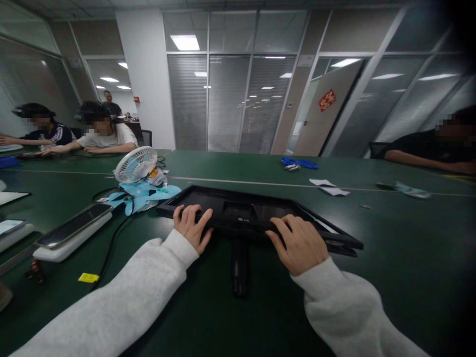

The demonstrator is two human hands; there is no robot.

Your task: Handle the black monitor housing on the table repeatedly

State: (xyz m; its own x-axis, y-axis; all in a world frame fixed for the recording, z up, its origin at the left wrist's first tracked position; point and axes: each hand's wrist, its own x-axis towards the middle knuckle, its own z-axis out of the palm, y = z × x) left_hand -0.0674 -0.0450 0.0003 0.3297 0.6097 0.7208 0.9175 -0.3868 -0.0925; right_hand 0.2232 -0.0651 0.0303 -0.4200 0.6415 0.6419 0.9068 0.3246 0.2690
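A black LG monitor (230, 213) lies tilted back on the table, its logo edge toward me. Inside its frame I see dark recessed areas, and along the right side a pale strip shows. From the middle of the near edge, a black stand neck (240, 270) points toward me. My left hand (193, 225) grips that near edge left of the logo, fingers curled over the top and thumb in front. On the right of the logo, my right hand (299, 240) is closed over the same edge, its fingertips on the frame.
Left of the monitor stand a white fan (137, 166) and a light-blue thing (143, 196), with a black cable (111, 243) beside them. A phone (76, 225) rests on a white box. Blue gloves (299, 162) and white papers (329, 187) lie farther back. People sit at both sides.
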